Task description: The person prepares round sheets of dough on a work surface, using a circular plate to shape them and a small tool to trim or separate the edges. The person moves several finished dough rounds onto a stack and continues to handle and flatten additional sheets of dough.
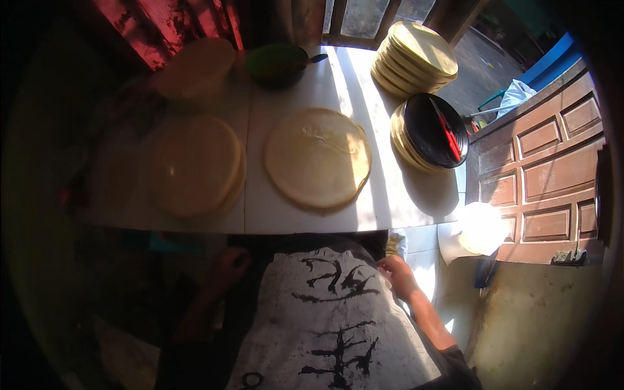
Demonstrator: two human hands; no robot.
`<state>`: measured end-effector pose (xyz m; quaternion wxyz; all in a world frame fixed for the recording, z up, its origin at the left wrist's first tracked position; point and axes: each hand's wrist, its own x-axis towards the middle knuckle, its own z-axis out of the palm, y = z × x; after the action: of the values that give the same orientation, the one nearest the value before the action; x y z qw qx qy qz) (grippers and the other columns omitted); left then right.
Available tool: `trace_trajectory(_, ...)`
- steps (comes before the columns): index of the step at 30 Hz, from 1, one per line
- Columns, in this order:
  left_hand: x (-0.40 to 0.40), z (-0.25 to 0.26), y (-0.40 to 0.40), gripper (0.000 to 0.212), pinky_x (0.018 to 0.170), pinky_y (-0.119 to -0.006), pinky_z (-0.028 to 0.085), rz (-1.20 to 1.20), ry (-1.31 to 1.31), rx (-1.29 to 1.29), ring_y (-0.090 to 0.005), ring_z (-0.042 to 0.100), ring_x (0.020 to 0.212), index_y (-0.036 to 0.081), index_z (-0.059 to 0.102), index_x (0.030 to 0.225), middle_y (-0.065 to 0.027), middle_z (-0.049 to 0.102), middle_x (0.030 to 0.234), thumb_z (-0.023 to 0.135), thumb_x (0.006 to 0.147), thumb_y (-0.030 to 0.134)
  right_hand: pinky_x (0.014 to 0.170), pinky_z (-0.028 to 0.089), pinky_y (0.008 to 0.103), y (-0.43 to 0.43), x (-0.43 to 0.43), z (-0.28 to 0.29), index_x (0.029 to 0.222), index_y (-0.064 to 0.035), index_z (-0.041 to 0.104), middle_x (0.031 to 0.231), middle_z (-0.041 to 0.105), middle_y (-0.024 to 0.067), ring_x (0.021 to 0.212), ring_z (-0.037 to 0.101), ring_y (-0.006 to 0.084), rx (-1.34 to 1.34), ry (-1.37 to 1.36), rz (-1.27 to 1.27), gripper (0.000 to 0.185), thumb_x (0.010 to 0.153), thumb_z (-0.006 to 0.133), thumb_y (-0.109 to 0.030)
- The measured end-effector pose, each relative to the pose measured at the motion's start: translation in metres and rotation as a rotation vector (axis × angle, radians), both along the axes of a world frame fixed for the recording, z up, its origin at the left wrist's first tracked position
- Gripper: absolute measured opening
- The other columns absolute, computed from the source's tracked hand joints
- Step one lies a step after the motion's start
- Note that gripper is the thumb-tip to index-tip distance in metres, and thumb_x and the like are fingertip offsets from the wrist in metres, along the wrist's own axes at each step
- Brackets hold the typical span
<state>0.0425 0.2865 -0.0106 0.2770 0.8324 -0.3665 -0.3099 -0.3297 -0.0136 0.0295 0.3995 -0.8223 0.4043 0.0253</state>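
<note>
My right hand is at my waist, its fingers at the side edge of a white apron-like cloth with black painted marks. Whether they grip the cloth is unclear. In deep shade, my left hand hangs beside my dark clothing with the fingers curled; what it holds, if anything, does not show. Before me on the white table lies a low pile of thin round dough sheets, partly sunlit. To its left, a second pile of round sheets sits in shadow.
A tall stack of round sheets stands back right. Closer, a black plate carrying a red-handled knife tops another stack. A green bowl with a handled utensil sits at the back. A wooden door stands at the right.
</note>
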Motion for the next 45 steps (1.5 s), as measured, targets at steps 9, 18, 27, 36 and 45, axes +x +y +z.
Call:
trace_trajectory(9,0.059,0.099,0.008,0.041,0.108,-0.05,0.044,0.023,-0.671,-0.099,-0.0371,0.059,0.122,0.01,0.07,0.121,-0.0144,0.064,0.128,0.077,0.091,0.036,0.083,0.055,0.0398,-0.03,0.149,0.067,0.105,-0.0071,0.072,0.103,0.068,0.0121,0.094,0.067,0.0316,-0.352,-0.503,0.268,0.027,0.08,0.082,-0.007)
trace_trajectory(18,0.138,0.096,0.011,0.043,0.102,-0.046,0.049,-0.227,-0.876,-0.266,-0.0306,0.062,0.114,0.009,0.07,0.116,-0.0087,0.066,0.118,0.08,0.081,0.031,0.102,0.049,0.0468,0.015,0.372,0.067,0.111,-0.0134,0.072,0.123,0.064,0.0093,0.118,0.06,0.032,-0.486,-0.76,0.992,0.032,0.08,0.078,-0.019)
trace_trajectory(27,0.151,0.1,0.0,0.036,0.087,-0.042,0.052,-0.326,-0.767,-0.405,-0.0257,0.066,0.099,0.009,0.072,0.105,-0.0047,0.067,0.103,0.083,0.073,0.018,0.101,0.048,0.0454,0.013,0.418,0.054,0.107,-0.0124,0.072,0.117,0.066,0.0082,0.118,0.06,0.0301,-0.447,-0.713,1.179,0.031,0.077,0.076,-0.018)
trace_trajectory(36,0.157,0.097,-0.004,0.024,0.078,-0.042,0.053,-0.312,-0.735,-0.486,-0.0257,0.067,0.089,0.008,0.073,0.101,-0.0042,0.069,0.096,0.081,0.08,0.015,0.096,0.049,0.0454,0.011,0.422,0.065,0.101,-0.011,0.071,0.11,0.066,0.0067,0.11,0.061,0.0298,-0.374,-0.664,1.183,0.021,0.08,0.073,-0.016)
trace_trajectory(45,0.17,0.095,-0.006,0.013,0.074,-0.042,0.055,-0.147,-0.658,-0.509,-0.0311,0.069,0.084,0.006,0.071,0.097,-0.0099,0.071,0.092,0.075,0.088,0.015,0.088,0.051,0.0456,0.022,0.431,0.062,0.095,-0.0087,0.069,0.097,0.067,0.0095,0.096,0.065,0.0326,-0.316,-0.672,0.948,0.011,0.086,0.069,-0.014)
